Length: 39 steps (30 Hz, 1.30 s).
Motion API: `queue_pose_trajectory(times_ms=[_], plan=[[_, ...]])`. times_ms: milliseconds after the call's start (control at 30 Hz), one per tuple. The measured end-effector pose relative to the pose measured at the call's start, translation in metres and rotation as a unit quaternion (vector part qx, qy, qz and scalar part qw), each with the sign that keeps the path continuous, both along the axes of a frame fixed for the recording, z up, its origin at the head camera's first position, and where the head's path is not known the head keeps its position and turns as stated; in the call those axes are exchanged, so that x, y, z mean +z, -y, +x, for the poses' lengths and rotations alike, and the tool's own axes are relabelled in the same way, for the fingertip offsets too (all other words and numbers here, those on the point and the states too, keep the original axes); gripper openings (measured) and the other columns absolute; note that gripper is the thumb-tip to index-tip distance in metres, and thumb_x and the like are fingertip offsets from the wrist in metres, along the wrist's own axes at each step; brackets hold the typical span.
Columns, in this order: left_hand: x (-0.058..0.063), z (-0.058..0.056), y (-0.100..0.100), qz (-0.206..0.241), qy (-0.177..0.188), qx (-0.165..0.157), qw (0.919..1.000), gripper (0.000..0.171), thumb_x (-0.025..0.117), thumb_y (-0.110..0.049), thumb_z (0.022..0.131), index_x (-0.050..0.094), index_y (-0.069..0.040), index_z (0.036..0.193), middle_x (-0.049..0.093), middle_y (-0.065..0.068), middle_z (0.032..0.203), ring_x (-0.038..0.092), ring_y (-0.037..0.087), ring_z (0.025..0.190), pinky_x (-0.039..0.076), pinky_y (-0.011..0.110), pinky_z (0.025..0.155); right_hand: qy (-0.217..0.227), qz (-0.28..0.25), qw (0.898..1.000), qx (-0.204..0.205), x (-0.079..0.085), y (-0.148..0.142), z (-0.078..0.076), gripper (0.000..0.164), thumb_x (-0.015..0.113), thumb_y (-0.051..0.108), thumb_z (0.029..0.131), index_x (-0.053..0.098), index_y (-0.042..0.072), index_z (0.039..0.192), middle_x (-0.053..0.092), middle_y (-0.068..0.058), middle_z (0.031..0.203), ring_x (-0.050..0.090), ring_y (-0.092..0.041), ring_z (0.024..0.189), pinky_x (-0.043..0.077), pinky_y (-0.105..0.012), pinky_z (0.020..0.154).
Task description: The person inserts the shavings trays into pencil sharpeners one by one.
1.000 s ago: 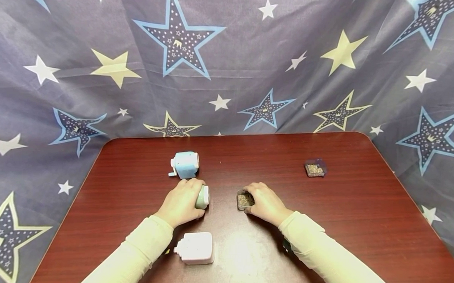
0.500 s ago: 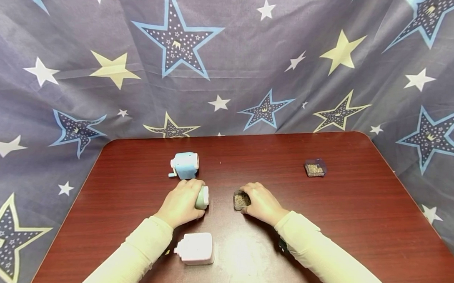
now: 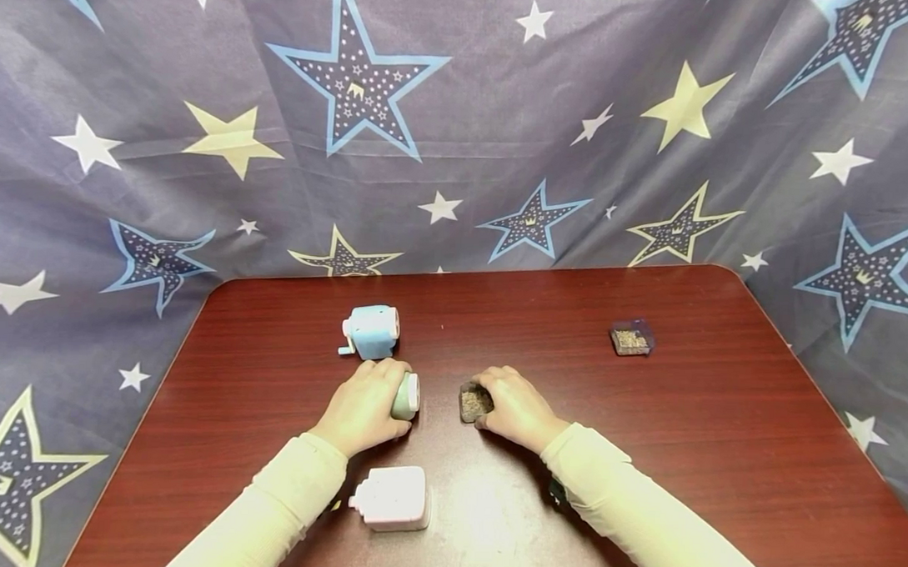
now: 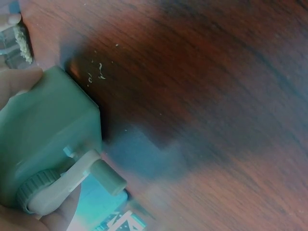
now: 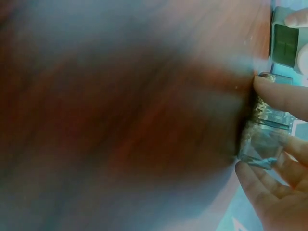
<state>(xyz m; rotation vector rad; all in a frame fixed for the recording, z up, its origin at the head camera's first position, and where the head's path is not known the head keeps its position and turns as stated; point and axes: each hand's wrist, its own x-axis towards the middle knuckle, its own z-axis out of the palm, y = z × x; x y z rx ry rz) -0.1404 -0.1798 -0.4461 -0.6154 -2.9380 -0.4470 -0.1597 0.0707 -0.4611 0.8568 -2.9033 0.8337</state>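
My left hand (image 3: 361, 410) grips a green crank pencil sharpener (image 3: 403, 397) lying on the table. Its crank handle (image 4: 67, 185) shows in the left wrist view. A rectangular opening in the green sharpener (image 5: 286, 45) appears in the right wrist view. Between the thumb and fingers of my right hand (image 3: 515, 409) is a small clear shavings drawer (image 3: 470, 406), partly filled with pale shavings. A short gap of table separates the drawer from the green sharpener.
Behind the left hand stands a light blue crank sharpener (image 3: 372, 331); a pink one (image 3: 394, 497) sits nearer the front. Another clear drawer with shavings (image 3: 630, 340) rests at the far right. Loose shavings (image 4: 101, 72) dot the table (image 3: 718, 460).
My right hand has slid left with the shavings drawer, narrowing the gap to the green sharpener. The left hand and its sharpener have stayed put.
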Motion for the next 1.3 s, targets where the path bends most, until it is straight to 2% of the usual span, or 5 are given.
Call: queue_pose_trajectory(times_ms=[667, 1300], plan=[[0.002, 0.001, 0.000, 0.000, 0.010, 0.007, 0.9999, 0.069, 0.086, -0.024, 0.059, 0.062, -0.005, 0.121, 0.066, 0.009, 0.115, 0.057, 0.032, 0.104, 0.052, 0.049, 0.082, 0.013, 0.002, 1.000, 0.009, -0.002, 0.011, -0.001, 0.059, 0.085, 0.013, 0.065, 0.070, -0.004, 0.118, 0.070, -0.014, 0.115, 0.062, -0.033, 0.108, 0.050, -0.047, 0.097], [0.003, 0.002, 0.000, 0.005, 0.003, 0.006, 1.0000, 0.068, 0.087, -0.023, 0.059, 0.062, -0.005, 0.120, 0.066, 0.009, 0.113, 0.057, 0.032, 0.103, 0.052, 0.049, 0.082, 0.004, -0.009, 1.000, 0.018, -0.003, 0.022, -0.001, 0.058, 0.085, 0.012, 0.063, 0.070, -0.003, 0.117, 0.071, -0.015, 0.113, 0.062, -0.034, 0.105, 0.050, -0.047, 0.096]])
